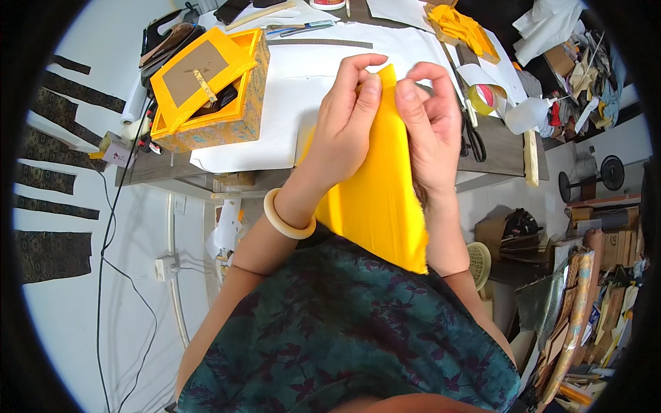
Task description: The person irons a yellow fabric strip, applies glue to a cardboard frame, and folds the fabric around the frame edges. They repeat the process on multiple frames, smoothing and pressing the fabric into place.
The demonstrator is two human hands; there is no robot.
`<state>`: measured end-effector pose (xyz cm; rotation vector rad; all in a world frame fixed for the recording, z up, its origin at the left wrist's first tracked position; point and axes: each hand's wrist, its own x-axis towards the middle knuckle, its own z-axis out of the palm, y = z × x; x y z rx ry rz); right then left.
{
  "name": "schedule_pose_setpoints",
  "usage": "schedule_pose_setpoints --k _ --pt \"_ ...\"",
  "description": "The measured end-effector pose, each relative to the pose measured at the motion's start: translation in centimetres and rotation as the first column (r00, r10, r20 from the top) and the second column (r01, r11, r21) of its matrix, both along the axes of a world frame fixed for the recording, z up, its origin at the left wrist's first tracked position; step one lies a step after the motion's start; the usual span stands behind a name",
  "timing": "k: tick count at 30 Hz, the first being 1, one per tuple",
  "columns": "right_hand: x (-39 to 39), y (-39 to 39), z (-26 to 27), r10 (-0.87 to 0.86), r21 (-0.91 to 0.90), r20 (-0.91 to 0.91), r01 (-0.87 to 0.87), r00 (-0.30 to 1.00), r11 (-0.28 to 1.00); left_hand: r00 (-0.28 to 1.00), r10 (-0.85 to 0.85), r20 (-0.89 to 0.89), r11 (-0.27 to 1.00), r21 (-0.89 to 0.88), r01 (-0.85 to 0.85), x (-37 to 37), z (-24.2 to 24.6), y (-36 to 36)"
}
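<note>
A piece of bright yellow fabric (pixel 384 191) hangs from my raised hands down in front of my lap, its lower right edge frayed. My left hand (pixel 348 116) holds it near the top corner, the thumb pressed on the cloth's face and the fingers partly behind it. At the fabric's right edge is my right hand (pixel 431 121), slightly blurred, with thumb and index finger bent near the top corner. Whether those fingers pinch the cloth I cannot tell. A cream bangle (pixel 289 214) circles my left wrist.
On the table, a yellow-lined brocade box (pixel 222 124) stands left with its tilted lid (pixel 199 77) on top. White paper (pixel 242 155) covers the middle. Black scissors (pixel 475 139), a tape roll (pixel 481 99) and a plastic bottle (pixel 526 116) lie right. A tray (pixel 488 49) holds yellow cloth.
</note>
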<state>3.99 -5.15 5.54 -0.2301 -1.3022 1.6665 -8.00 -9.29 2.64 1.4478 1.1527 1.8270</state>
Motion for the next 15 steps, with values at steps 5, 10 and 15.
schedule_pose_setpoints --k 5,10,15 --pt "0.4 1.1 -0.4 0.029 -0.070 -0.016 -0.030 0.999 0.997 0.992 -0.080 0.099 0.997 -0.013 0.081 0.3 -0.9 0.5" --pt "-0.9 2.5 0.1 0.017 -0.017 0.034 -0.017 0.999 1.000 0.964 -0.109 0.242 0.994 0.015 0.108 1.4 0.1 0.1" --pt "-1.3 4.1 -0.8 -0.214 0.003 0.087 0.214 0.973 0.977 0.947 -0.164 0.278 0.986 0.018 0.165 0.2 -0.9 0.5"
